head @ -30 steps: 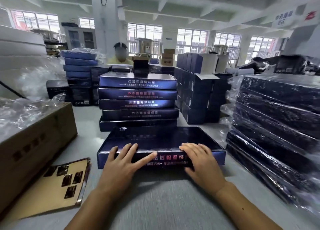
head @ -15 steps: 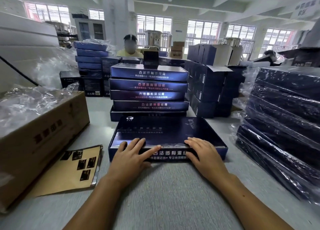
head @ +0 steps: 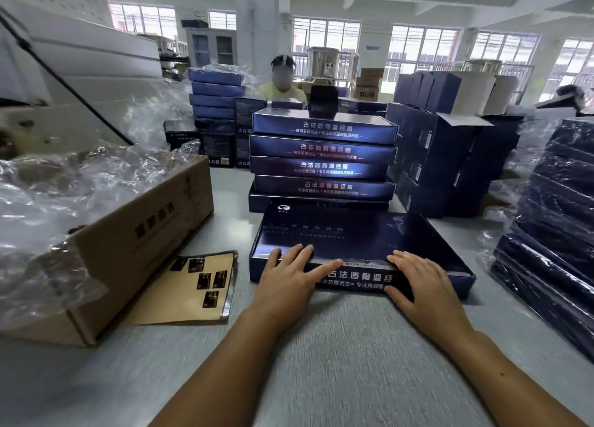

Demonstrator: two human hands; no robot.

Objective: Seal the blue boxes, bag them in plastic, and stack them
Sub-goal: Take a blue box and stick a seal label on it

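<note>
A flat dark blue box point(head: 353, 237) lies on the grey table in front of me. My left hand point(head: 291, 277) presses flat on its near left edge, fingers straight and spread. My right hand point(head: 421, 282) lies flat on the near right edge, fingers over the front face. Right behind the box stands a stack of several unbagged blue boxes point(head: 323, 160). At the right edge, a tall stack of boxes in plastic bags point(head: 556, 221) stands. A tan sheet with small dark seal stickers point(head: 199, 285) lies to the left of the box.
An open cardboard carton point(head: 128, 243) with clear plastic bags spilling from it sits at the left. Upright dark blue cartons point(head: 443, 156) stand at the back right, more blue box stacks point(head: 215, 99) at the back left. A person sits behind the piles.
Both hands stay pressed on the box's near edge. The view has shifted left, so the box and hands appear farther right and the carton at the left shows more.
</note>
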